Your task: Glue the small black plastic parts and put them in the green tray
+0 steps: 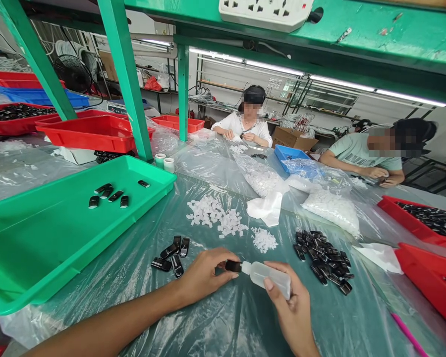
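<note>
Between thumb and fingers, my left hand [204,275] pinches a small black glossy piece [233,266]. Wrapped round a translucent white squeeze bottle [269,279] is my right hand [292,302]. The bottle lies tilted, its nozzle touching or very close to the black piece's right end. Several similar black pieces [176,265] lie left of my left hand. A bigger heap of black pieces [325,258] sits to the right of my right hand. Beyond my hands are piles of small white translucent bits [208,210] and a smaller white pile [263,240].
On the left stands a green tray [78,243] holding several black pieces. Red trays [434,282] line the right edge, near a pink stick [409,334]. A green post [128,79] rises behind the tray. Two people [245,119] work across the plastic-covered table, near plastic bags [332,208].
</note>
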Motion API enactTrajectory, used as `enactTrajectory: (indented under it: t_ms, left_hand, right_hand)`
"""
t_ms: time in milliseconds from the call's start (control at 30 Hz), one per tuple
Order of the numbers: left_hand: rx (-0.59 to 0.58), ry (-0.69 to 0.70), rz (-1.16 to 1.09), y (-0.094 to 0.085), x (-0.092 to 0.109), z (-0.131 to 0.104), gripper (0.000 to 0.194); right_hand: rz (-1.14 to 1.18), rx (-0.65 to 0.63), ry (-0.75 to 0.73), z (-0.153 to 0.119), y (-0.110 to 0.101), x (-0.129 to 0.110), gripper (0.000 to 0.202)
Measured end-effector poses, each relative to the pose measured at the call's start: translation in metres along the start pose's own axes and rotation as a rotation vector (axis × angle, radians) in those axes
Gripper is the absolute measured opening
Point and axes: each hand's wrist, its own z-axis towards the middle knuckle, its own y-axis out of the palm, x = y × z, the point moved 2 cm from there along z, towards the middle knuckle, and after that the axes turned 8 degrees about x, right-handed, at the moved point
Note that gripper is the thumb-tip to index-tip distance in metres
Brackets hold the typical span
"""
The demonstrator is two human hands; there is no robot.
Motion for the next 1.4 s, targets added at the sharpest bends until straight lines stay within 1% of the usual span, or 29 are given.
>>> enactTrajectory:
  t_ms: [200,367,467,567,700,800,900,1100,1233,1300,1400]
  left_hand:
    - [0.003,0.016,0.024,0.000,0.001,0.000,0.021]
    - [0.010,0.018,0.026,0.000,0.000,0.000,0.021]
    - [0.011,-0.005,-0.020,0.000,0.000,0.000,0.022]
    - [0.023,-0.056,-0.105,0.000,0.000,0.002,0.021]
    - [0.009,-0.125,-0.239,0.000,0.001,0.003,0.021]
    - [0.002,-0.143,-0.291,-0.001,0.002,0.002,0.021]
    - [0.007,-0.135,-0.331,-0.001,0.003,0.002,0.020]
    - [0.045,-0.102,-0.366,-0.001,0.002,0.001,0.018]
    - [0.062,-0.094,-0.368,-0.001,0.002,0.002,0.017]
    - [0.052,-0.102,-0.369,-0.001,0.001,0.003,0.017]
    - [0.012,-0.142,-0.336,-0.001,-0.001,0.003,0.018]
  right_hand:
    - [-0.015,0.022,-0.081,-0.003,0.001,-0.004,0.025]
    - [-0.010,0.023,-0.080,-0.004,0.001,-0.004,0.026]
    - [0.014,0.020,-0.027,-0.002,0.000,-0.002,0.027]
    - [0.105,0.011,0.079,0.001,-0.002,0.002,0.028]
    - [0.370,-0.041,0.242,0.006,0.000,0.009,0.027]
    - [0.550,-0.085,0.310,0.008,0.003,0.011,0.028]
    - [0.642,-0.106,0.311,0.009,0.004,0.011,0.031]
    - [0.617,-0.120,0.296,0.007,0.000,0.011,0.027]
    - [0.677,-0.135,0.307,0.008,0.001,0.011,0.029]
    - [0.706,-0.117,0.298,0.009,0.001,0.012,0.030]
    - [0.672,-0.052,0.284,0.013,-0.001,0.014,0.029]
